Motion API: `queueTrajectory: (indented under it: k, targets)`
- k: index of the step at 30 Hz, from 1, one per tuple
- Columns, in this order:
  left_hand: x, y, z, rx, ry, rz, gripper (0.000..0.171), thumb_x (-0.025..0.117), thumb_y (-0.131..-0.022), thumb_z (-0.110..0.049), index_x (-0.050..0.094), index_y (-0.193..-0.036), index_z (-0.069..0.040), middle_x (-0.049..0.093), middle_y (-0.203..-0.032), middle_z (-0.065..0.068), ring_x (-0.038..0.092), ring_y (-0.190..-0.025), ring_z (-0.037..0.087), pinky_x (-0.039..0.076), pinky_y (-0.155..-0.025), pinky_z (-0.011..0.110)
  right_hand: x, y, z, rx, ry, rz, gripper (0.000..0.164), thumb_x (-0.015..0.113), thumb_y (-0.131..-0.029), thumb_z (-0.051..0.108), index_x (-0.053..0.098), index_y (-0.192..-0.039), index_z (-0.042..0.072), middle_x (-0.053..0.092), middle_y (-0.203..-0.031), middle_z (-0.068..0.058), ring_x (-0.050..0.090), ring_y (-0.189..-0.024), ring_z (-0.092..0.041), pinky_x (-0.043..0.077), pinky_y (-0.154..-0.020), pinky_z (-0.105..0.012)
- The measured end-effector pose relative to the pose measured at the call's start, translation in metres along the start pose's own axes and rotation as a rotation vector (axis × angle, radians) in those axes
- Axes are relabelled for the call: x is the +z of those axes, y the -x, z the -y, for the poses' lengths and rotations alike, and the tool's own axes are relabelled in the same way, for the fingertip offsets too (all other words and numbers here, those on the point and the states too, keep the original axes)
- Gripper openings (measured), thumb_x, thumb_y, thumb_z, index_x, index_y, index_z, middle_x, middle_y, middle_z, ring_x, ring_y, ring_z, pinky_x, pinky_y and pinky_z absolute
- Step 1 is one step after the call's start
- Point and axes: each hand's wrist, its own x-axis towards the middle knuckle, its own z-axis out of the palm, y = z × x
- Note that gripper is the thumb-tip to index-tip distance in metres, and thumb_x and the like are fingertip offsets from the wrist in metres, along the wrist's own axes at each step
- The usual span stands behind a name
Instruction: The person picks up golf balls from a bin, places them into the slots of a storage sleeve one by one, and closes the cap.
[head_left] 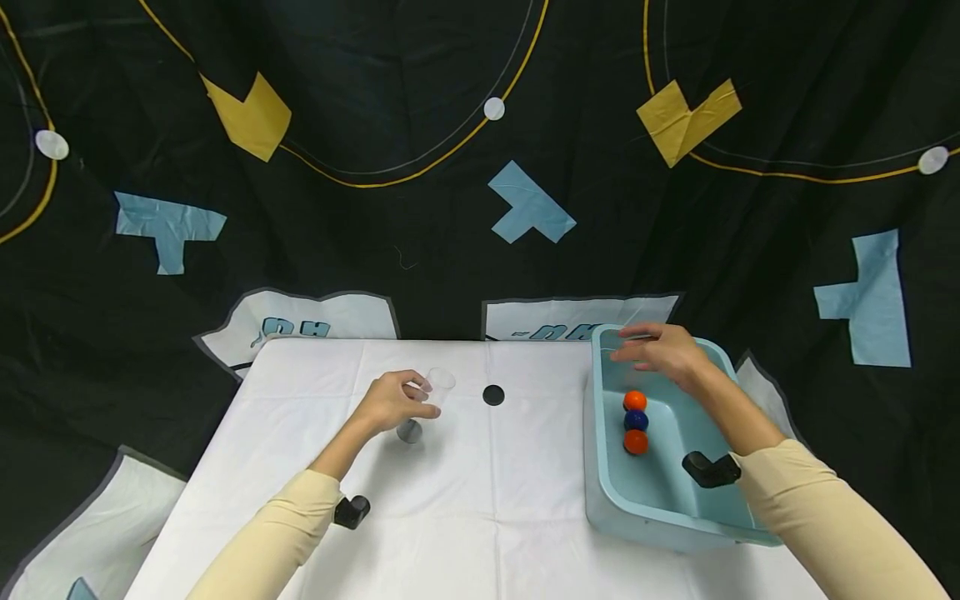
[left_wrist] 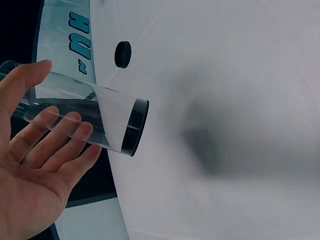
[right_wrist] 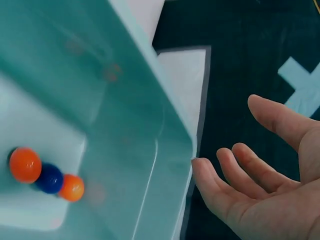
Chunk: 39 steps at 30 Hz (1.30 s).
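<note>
My left hand point(head_left: 393, 402) holds a clear tube point(head_left: 441, 380) with a dark base above the white table. Up close in the left wrist view, the tube point(left_wrist: 107, 112) lies between thumb and fingers, its black base point(left_wrist: 136, 127) facing away from the palm. Nothing shows inside its visible length. Over the far part of a light blue bin point(head_left: 596, 417), my right hand point(head_left: 663, 354) is held with fingers spread and nothing in them. Two orange balls point(head_left: 635, 442) and a dark blue ball point(head_left: 636, 420) lie in a row on the bin's floor.
A black disc point(head_left: 493, 395) lies on the white-covered table point(head_left: 450, 533), right of the tube. Behind the table hangs a black cloth point(head_left: 420, 250) with yellow and blue taped shapes. The bin's high walls stand at the table's right side.
</note>
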Motion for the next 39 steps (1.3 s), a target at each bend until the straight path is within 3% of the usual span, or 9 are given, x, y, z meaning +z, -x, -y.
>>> queueTrajectory:
  k: [10, 19, 23, 29, 39]
  targets:
    - [-0.001, 0.001, -0.004, -0.039, 0.015, -0.020, 0.049, 0.088, -0.076, -0.024, 0.065, -0.117, -0.011, 0.076, -0.111, 0.014, 0.072, -0.103, 0.032, 0.056, -0.089, 0.047, -0.015, 0.000, -0.029, 0.089, 0.017, -0.041, 0.064, 0.065, -0.099, 0.035, 0.046, -0.146, -0.005, 0.045, -0.149, -0.032, 0.056, -0.125, -0.042, 0.052, -0.102, -0.046]
    - [0.000, 0.000, 0.000, -0.026, 0.016, -0.032, 0.048, 0.088, -0.075, -0.021, 0.067, -0.116, -0.009, 0.075, -0.112, 0.019, 0.073, -0.097, 0.031, 0.058, -0.085, 0.046, -0.020, -0.008, -0.056, 0.188, -0.011, 0.049, 0.080, 0.046, -0.104, 0.052, 0.029, -0.153, -0.010, 0.033, -0.154, -0.038, 0.044, -0.136, -0.051, 0.049, -0.105, -0.052]
    - [0.000, 0.000, 0.001, -0.032, 0.009, -0.041, 0.048, 0.088, -0.074, -0.021, 0.067, -0.116, -0.008, 0.076, -0.110, 0.017, 0.073, -0.096, 0.030, 0.059, -0.083, 0.045, -0.022, -0.010, -0.065, 0.257, -0.018, 0.089, 0.090, 0.046, -0.103, 0.055, 0.019, -0.154, -0.015, 0.031, -0.153, -0.041, 0.045, -0.135, -0.053, 0.051, -0.103, -0.052]
    - [-0.002, 0.001, 0.003, -0.039, 0.004, -0.042, 0.049, 0.089, -0.074, -0.021, 0.067, -0.116, -0.008, 0.076, -0.109, 0.016, 0.073, -0.094, 0.029, 0.059, -0.081, 0.044, -0.024, -0.017, -0.081, 0.318, -0.032, 0.107, 0.087, 0.052, -0.101, 0.054, 0.031, -0.148, -0.016, 0.042, -0.146, -0.040, 0.066, -0.111, -0.042, 0.054, -0.098, -0.049]
    - [0.000, 0.002, 0.004, -0.042, 0.009, -0.041, 0.046, 0.089, -0.073, -0.020, 0.068, -0.113, -0.011, 0.076, -0.109, 0.015, 0.073, -0.091, 0.026, 0.059, -0.081, 0.043, -0.015, -0.030, -0.113, 0.488, -0.121, 0.183, 0.078, 0.051, -0.103, 0.045, 0.034, -0.143, -0.020, 0.041, -0.144, -0.041, 0.068, -0.098, -0.031, 0.058, -0.092, -0.038]
